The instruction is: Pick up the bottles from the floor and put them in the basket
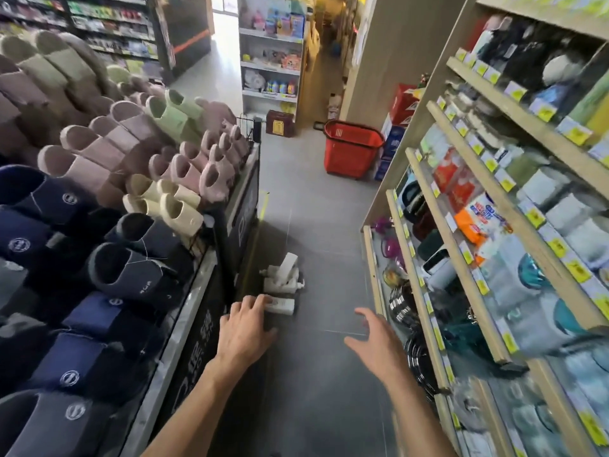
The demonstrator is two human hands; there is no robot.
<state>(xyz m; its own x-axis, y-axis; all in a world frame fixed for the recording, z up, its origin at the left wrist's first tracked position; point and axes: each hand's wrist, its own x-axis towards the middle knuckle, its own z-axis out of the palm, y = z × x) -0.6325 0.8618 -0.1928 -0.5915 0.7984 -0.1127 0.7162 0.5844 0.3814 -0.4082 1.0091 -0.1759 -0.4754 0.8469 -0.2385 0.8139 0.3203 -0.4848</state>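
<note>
Several white bottles [283, 273] lie in a heap on the grey floor beside the slipper stand. The nearest bottle [281, 305] lies on its side, and the fingertips of my left hand [245, 328] overlap its near end with fingers spread; whether they touch it I cannot tell. My right hand [372, 341] hovers open over the floor to the right, holding nothing. A red shopping basket [351, 150] stands farther down the aisle, by the right shelf's end.
A slipper display rack [131, 199] fills the left side. Wooden shelves of packaged goods [494, 209] line the right. The grey floor aisle [313, 225] runs between them toward the basket and a far shelf unit [270, 61].
</note>
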